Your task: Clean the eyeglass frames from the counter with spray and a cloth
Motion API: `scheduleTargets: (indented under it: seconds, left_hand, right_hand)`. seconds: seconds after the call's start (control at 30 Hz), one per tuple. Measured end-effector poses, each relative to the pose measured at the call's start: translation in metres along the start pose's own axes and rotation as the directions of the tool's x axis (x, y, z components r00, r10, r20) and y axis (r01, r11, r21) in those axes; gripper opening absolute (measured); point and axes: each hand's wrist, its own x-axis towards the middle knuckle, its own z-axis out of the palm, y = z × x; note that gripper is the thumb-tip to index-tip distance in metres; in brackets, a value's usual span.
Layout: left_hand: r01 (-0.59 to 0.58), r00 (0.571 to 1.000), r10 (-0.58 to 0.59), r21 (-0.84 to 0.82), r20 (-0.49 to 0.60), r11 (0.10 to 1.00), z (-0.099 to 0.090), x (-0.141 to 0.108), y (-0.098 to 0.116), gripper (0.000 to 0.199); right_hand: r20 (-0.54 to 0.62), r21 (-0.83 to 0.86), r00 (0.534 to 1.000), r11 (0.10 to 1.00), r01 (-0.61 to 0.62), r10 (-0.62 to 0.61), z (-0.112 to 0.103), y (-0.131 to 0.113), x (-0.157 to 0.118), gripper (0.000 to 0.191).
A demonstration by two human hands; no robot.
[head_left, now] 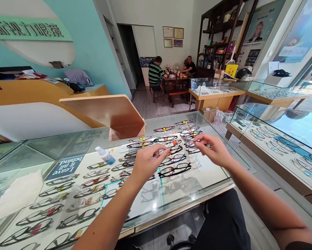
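Observation:
Over the glass display case point(213, 173), my right hand point(210, 147) pinches a thin pair of glasses point(187, 141) by one side. My left hand point(152, 158) is raised left of it, its fingers curled and thumb near the index finger; whether anything small is between them is too small to tell. Rows of eyeglass frames point(174, 170) lie below and around both hands. A white spray bottle point(105, 155) with a blue label stands left of my left hand. A pale cloth point(17, 194) lies on the glass at the far left.
A tilted wooden-framed mirror or board point(104, 107) stands at the case's back edge. More glass cases point(276, 146) are on the right. Two people sit at a dark table point(177, 81) in the back. A wooden counter point(36, 95) runs along the left.

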Motion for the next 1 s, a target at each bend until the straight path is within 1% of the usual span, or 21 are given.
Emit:
scheduleTargets:
  seconds: [0.03,0.07,0.13,0.2,0.27,0.3,0.37,0.43,0.57,0.67,0.73,0.8,0.9,1.0]
  left_hand:
    - [0.075,0.996,-0.078,-0.076,-0.032,0.994,0.001,0.001,-0.001,0.032]
    - [0.144,0.988,-0.151,-0.168,-0.032,0.975,0.003,0.002,-0.003,0.034]
    - [0.251,0.967,-0.252,-0.364,0.044,0.897,0.003,0.005,-0.008,0.038]
    - [0.321,0.945,-0.303,-0.518,0.123,0.793,0.002,0.009,-0.014,0.042]
    - [0.353,0.931,-0.330,-0.612,0.156,0.707,-0.001,0.011,-0.017,0.046]
    - [0.355,0.930,-0.331,-0.632,0.161,0.689,-0.002,0.011,-0.018,0.047]
    - [0.341,0.936,-0.312,-0.626,0.161,0.702,-0.003,0.011,-0.020,0.048]
    - [0.338,0.940,-0.289,-0.601,0.181,0.724,-0.002,0.011,-0.022,0.050]
    - [0.381,0.924,-0.279,-0.621,0.260,0.685,0.003,0.010,-0.028,0.058]
    - [0.388,0.922,-0.296,-0.609,0.250,0.692,0.006,0.010,-0.029,0.058]
    - [0.393,0.919,-0.329,-0.593,0.220,0.703,0.007,0.010,-0.028,0.053]
    - [0.404,0.912,-0.355,-0.587,0.203,0.702,0.007,0.010,-0.025,0.046]
    - [0.418,0.905,-0.370,-0.596,0.209,0.685,0.006,0.010,-0.021,0.036]
    - [0.425,0.901,-0.376,-0.606,0.215,0.672,0.005,0.011,-0.019,0.029]
  right_hand:
    - [-0.019,0.034,0.999,0.998,0.043,-0.043,0.010,-0.004,0.008,0.028]
    - [-0.022,0.043,0.996,0.995,0.090,-0.089,0.021,-0.008,0.018,0.025]
    - [-0.016,-0.012,0.981,0.981,0.194,-0.194,0.042,-0.013,0.036,0.022]
    - [0.002,-0.122,0.954,0.947,0.298,-0.300,0.060,-0.013,0.051,0.022]
    - [-0.001,-0.218,0.916,0.894,0.392,-0.402,0.076,-0.009,0.060,0.023]
    - [-0.015,-0.249,0.895,0.868,0.429,-0.446,0.082,-0.005,0.061,0.024]
    - [-0.049,-0.282,0.860,0.834,0.475,-0.507,0.090,0.005,0.058,0.024]
    - [-0.053,-0.287,0.850,0.823,0.490,-0.524,0.095,0.014,0.052,0.025]
    - [-0.023,-0.261,0.852,0.826,0.499,-0.522,0.095,0.024,0.045,0.027]
    - [-0.006,-0.246,0.862,0.836,0.490,-0.507,0.096,0.027,0.046,0.028]
    - [0.010,-0.246,0.871,0.843,0.479,-0.492,0.097,0.026,0.046,0.029]
    - [0.016,-0.236,0.870,0.843,0.483,-0.493,0.099,0.026,0.046,0.028]
    - [0.017,-0.188,0.854,0.837,0.514,-0.521,0.099,0.024,0.045,0.029]
    - [0.025,-0.140,0.851,0.841,0.522,-0.524,0.099,0.022,0.044,0.030]
